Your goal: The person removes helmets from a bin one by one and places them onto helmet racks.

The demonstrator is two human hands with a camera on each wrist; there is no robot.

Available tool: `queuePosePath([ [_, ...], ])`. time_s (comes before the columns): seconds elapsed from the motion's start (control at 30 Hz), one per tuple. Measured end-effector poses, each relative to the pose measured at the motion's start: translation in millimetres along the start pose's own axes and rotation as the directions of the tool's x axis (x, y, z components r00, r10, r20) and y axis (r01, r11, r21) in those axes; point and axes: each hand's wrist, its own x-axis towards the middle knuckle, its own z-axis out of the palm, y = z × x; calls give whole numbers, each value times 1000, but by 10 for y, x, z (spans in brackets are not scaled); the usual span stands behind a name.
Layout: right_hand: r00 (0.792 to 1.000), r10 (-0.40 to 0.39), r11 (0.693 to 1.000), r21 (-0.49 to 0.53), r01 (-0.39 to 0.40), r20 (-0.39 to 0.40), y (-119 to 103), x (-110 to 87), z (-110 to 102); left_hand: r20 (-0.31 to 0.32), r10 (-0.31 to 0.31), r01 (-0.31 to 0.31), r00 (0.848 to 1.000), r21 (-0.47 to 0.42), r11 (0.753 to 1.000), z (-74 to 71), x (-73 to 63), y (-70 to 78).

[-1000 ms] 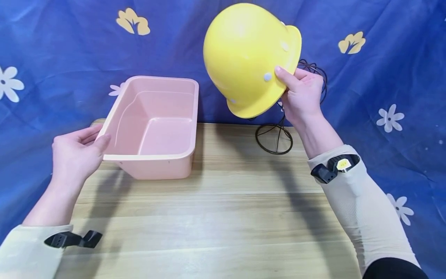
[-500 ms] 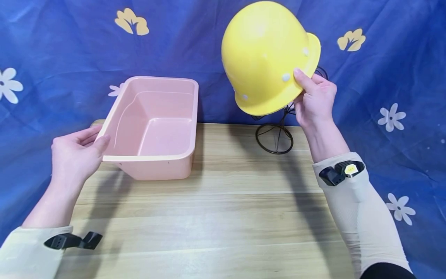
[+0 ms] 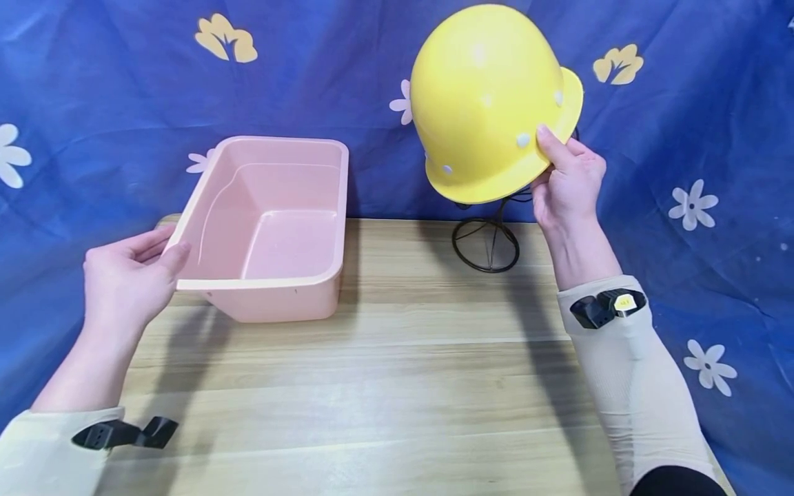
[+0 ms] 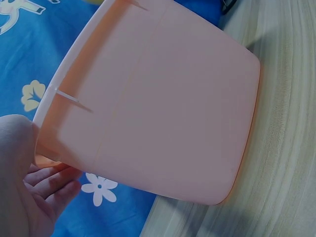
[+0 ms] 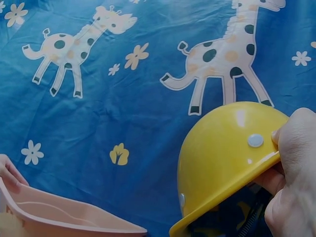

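Observation:
My right hand [image 3: 571,180] pinches the brim of a yellow hard hat [image 3: 486,103], thumb on the outside and fingers beneath. The hat is tilted, crown up, and overlaps the top of a dark wire stand [image 3: 490,270] whose ring base rests on the table. Strap parts show in shadow under the brim in the right wrist view. My left hand [image 3: 127,279] grips the near left corner of a pink plastic bin [image 3: 279,303], thumb over the rim. In the left wrist view the bin's outer wall [image 4: 168,103] faces the camera, with fingers under its rim.
The bin stands on the left of a wood-grain table [image 3: 372,399], near its back edge. Behind hangs a blue cloth [image 3: 298,83] printed with flowers and giraffes. Both sleeves carry black wrist devices.
The hard hat has moved right with my right hand and turned more upright, now covering more of the stand. My left hand keeps its grip on the bin, which stays in place.

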Motion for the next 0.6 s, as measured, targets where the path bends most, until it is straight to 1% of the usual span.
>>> queuePosePath([
  [0.17,999,25,998,52,-24,-28,-38,23,-67,-5,3,-3,1000,-6,1000,-1,-3,-2],
  [0.27,999,23,997,73,-20,-39,-54,31,-106,-5,5,-5,1000,-5,1000,-8,0,-5],
  [0.47,996,46,988,149,-34,-74,-99,51,-190,-8,3,-3,1000,-10,1000,-22,2,-11],
  [0.6,995,54,987,158,-40,-86,-111,50,-253,-16,2,-2,1000,-13,1000,-34,4,-17],
])
